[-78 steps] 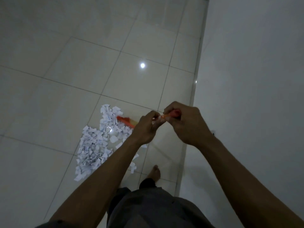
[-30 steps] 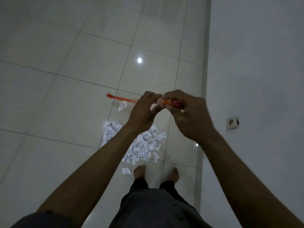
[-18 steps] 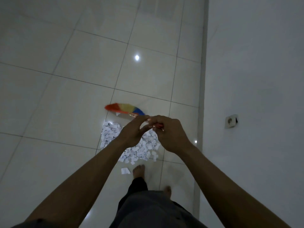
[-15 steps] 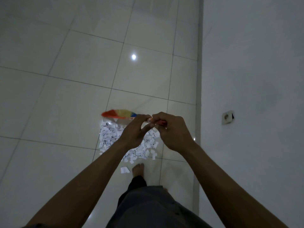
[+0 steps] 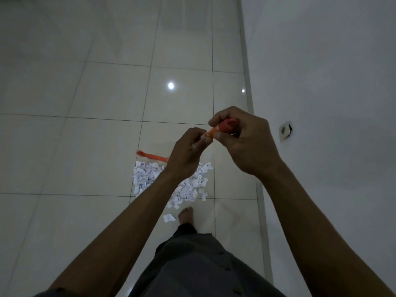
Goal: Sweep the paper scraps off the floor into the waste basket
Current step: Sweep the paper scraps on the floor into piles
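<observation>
A pile of white paper scraps (image 5: 147, 176) lies on the tiled floor just ahead of my bare foot (image 5: 186, 215). I hold a broom with an orange-red handle (image 5: 214, 131) in both hands. My right hand (image 5: 242, 140) grips the handle's top end. Just below it, my left hand (image 5: 188, 153) grips the same handle. The broom's red head (image 5: 152, 156) touches the floor at the far edge of the pile. One loose scrap (image 5: 169, 218) lies beside my foot. No waste basket is in view.
A white wall (image 5: 321, 82) runs along the right, close to the pile, with a socket (image 5: 284, 130) low on it. Pale glossy floor tiles (image 5: 75, 103) stretch to the left and ahead. My dark trousers (image 5: 192, 264) fill the bottom middle.
Both hands have risen and shifted right with the handle. The broom head has turned edge-on and now sits at the pile's far edge. The pile has been drawn into a tighter heap near my foot.
</observation>
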